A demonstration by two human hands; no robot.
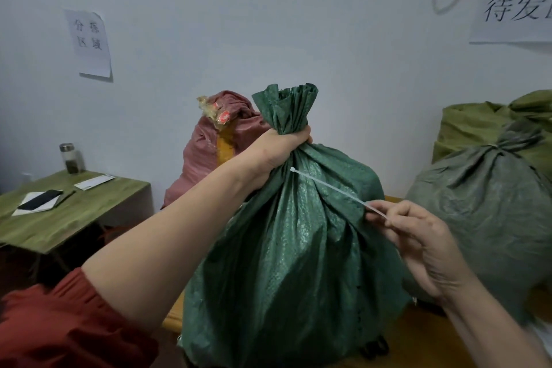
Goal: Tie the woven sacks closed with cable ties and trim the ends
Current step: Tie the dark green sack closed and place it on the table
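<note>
A full dark green woven sack [286, 248] stands upright in front of me. My left hand [277, 149] is clenched around its gathered neck, and the ruffled mouth fans out above my fist. My right hand [418, 242] pinches one end of a white cable tie [325, 187] between thumb and fingers. The tie runs straight up and left across the sack's shoulder, its head end just below my left fist. It is not looped around the neck.
A grey-green sack [493, 212] with a tied neck stands at right, an olive sack [478, 125] behind it. A pink sack [209, 146] leans against the wall. A low green table [89, 212] at left holds a jar, a phone and papers.
</note>
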